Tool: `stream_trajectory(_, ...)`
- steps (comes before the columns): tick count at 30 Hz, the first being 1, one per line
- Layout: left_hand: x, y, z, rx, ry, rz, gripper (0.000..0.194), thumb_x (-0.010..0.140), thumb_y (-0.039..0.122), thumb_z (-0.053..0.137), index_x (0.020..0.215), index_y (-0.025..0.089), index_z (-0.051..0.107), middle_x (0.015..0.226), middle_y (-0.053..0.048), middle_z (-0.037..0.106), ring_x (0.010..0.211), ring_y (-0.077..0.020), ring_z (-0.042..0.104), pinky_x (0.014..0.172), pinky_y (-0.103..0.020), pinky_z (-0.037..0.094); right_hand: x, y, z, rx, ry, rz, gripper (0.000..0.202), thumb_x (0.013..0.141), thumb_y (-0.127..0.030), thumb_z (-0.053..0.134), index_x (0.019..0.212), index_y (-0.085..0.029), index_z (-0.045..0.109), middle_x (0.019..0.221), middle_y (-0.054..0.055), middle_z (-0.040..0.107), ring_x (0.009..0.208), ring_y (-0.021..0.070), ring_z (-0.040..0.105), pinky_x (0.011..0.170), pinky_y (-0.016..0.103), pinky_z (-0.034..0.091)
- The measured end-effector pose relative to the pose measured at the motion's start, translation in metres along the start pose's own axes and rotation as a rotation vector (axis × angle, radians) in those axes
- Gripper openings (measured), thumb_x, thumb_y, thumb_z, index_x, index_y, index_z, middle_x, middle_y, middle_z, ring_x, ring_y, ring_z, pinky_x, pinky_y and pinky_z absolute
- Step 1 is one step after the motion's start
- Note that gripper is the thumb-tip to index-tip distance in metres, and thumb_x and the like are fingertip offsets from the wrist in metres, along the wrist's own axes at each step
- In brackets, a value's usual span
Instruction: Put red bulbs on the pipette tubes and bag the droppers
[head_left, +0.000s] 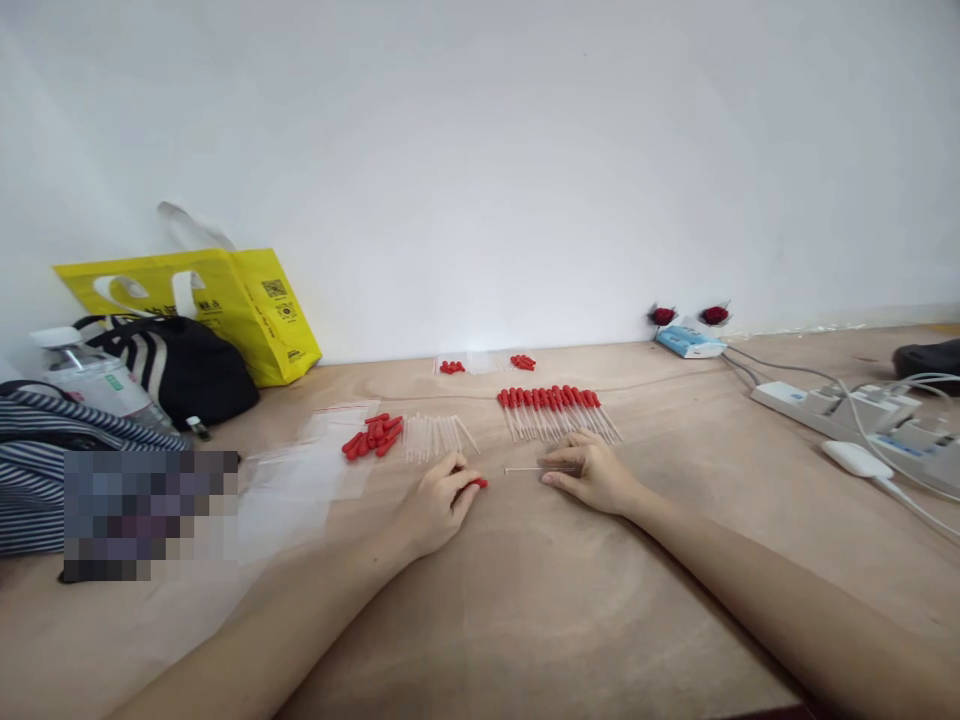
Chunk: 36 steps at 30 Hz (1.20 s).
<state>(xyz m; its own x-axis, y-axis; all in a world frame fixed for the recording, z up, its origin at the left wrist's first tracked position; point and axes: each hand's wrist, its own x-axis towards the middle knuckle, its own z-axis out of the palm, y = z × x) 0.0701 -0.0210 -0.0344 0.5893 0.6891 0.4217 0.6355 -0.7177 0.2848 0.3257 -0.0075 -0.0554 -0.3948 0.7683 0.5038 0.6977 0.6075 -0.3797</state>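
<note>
- While both forearms rest on the plywood bench (525, 600), the left hand (435, 505) pinches a small red rubber cap (478, 483) at its fingertips – grip closed on it, just left of the bench's middle.
- Right hand (592, 475) lies flat over one end of a clear glass tube (525, 469), fingers pressing it to the wood; whether they actually clasp it cannot be told.
- Cap and tube's free end sit near each other but apart, pointing toward one another – the step in hand looks like fitting a cap onto a tube.
- Judged from this, the next move calls for lining the cap's mouth with the thin tube end and pushing gently, since the glass looks fragile.
- Toward the far edge: a pile of loose red caps (373, 435), bare tubes (439, 436) beside it, and a row of capped droppers (559, 412) to the right.
- Clear plastic bags (300, 470) lie toward the left edge.
</note>
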Motion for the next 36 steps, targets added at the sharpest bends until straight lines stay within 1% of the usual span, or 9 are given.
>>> stream_trajectory(3, 0.002, -0.002, -0.001, 0.007, 0.010, -0.015, 0.020, 0.083, 0.020, 0.045, 0.091, 0.015, 0.063, 0.088, -0.007, 0.054, 0.081, -0.0170, 0.052, 0.073, -0.030, 0.044, 0.002, -0.006, 0.004, -0.043, 0.001, -0.008, 0.021, 0.075, -0.037, 0.059, 0.090, -0.025, 0.066, 0.086, 0.005, 0.061, 0.081, 0.0187, 0.052, 0.072, 0.034, 0.039)
stream_trajectory(8, 0.004, -0.002, 0.001, 0.005, 0.016, -0.007, 0.020, 0.084, 0.021, 0.046, 0.084, 0.018, 0.066, 0.086, -0.005, 0.059, 0.081, -0.0172, 0.053, 0.074, -0.030, 0.042, 0.005, -0.009, 0.012, -0.065, 0.025, 0.014, 0.015, 0.078, -0.031, 0.055, 0.083, -0.025, 0.068, 0.086, 0.005, 0.062, 0.082, 0.0197, 0.051, 0.070, 0.034, 0.039)
stream_trajectory(12, 0.003, -0.001, -0.001, 0.020, 0.003, -0.032, 0.019, 0.085, 0.023, 0.043, 0.084, 0.018, 0.062, 0.084, -0.004, 0.061, 0.082, -0.0183, 0.053, 0.076, -0.033, 0.041, 0.006, -0.009, 0.016, -0.047, 0.052, -0.034, 0.014, 0.079, -0.027, 0.054, 0.078, -0.023, 0.067, 0.087, 0.005, 0.062, 0.082, 0.0198, 0.050, 0.069, 0.034, 0.038)
stream_trajectory(16, 0.001, -0.002, -0.001, 0.042, 0.018, -0.094, 0.018, 0.087, 0.025, 0.039, 0.087, 0.018, 0.055, 0.083, -0.004, 0.060, 0.081, -0.0192, 0.053, 0.075, -0.034, 0.041, 0.005, -0.018, 0.011, -0.031, 0.078, -0.066, 0.012, 0.081, -0.023, 0.050, 0.079, -0.020, 0.062, 0.090, 0.006, 0.061, 0.084, 0.0190, 0.051, 0.071, 0.032, 0.036)
stream_trajectory(18, 0.001, -0.003, 0.000, 0.040, 0.025, -0.109, 0.018, 0.087, 0.025, 0.037, 0.089, 0.018, 0.053, 0.085, -0.004, 0.059, 0.081, -0.0192, 0.053, 0.075, -0.034, 0.041, 0.003, -0.026, 0.007, -0.032, 0.084, -0.065, 0.011, 0.082, -0.020, 0.047, 0.081, -0.020, 0.058, 0.087, 0.005, 0.061, 0.082, 0.0178, 0.052, 0.072, 0.033, 0.033)
stream_trajectory(22, 0.000, -0.005, 0.002, 0.043, 0.023, -0.095, 0.020, 0.088, 0.027, 0.038, 0.094, 0.019, 0.055, 0.087, -0.004, 0.060, 0.084, -0.0191, 0.053, 0.078, -0.035, 0.040, 0.001, -0.041, 0.007, -0.021, 0.099, -0.056, 0.009, 0.083, -0.018, 0.044, 0.080, -0.019, 0.053, 0.072, -0.001, 0.062, 0.065, 0.0122, 0.053, 0.081, 0.036, 0.027)
stream_trajectory(27, 0.001, -0.004, 0.002, 0.045, 0.031, -0.046, 0.023, 0.088, 0.026, 0.038, 0.098, 0.019, 0.057, 0.088, -0.005, 0.061, 0.084, -0.0188, 0.054, 0.077, -0.035, 0.040, 0.001, -0.051, 0.011, -0.017, 0.107, -0.050, 0.008, 0.083, -0.019, 0.044, 0.081, -0.019, 0.052, 0.070, -0.003, 0.064, 0.058, 0.0096, 0.053, 0.086, 0.037, 0.021)
stream_trajectory(33, 0.002, -0.001, 0.002, 0.026, 0.065, -0.026, 0.021, 0.087, 0.025, 0.040, 0.092, 0.018, 0.059, 0.083, -0.004, 0.062, 0.081, -0.0182, 0.054, 0.075, -0.034, 0.040, 0.001, -0.050, 0.013, -0.030, 0.054, -0.123, 0.010, 0.083, -0.019, 0.043, 0.077, -0.019, 0.052, 0.069, -0.001, 0.062, 0.063, 0.0108, 0.053, 0.084, 0.033, 0.024)
stream_trajectory(36, 0.001, -0.001, 0.002, 0.010, 0.085, -0.023, 0.020, 0.086, 0.026, 0.042, 0.089, 0.018, 0.060, 0.079, -0.004, 0.062, 0.078, -0.0174, 0.054, 0.074, -0.033, 0.040, 0.001, -0.048, 0.016, -0.009, 0.041, -0.168, 0.010, 0.083, -0.019, 0.044, 0.079, -0.018, 0.053, 0.069, -0.001, 0.060, 0.065, 0.0112, 0.052, 0.080, 0.031, 0.026)
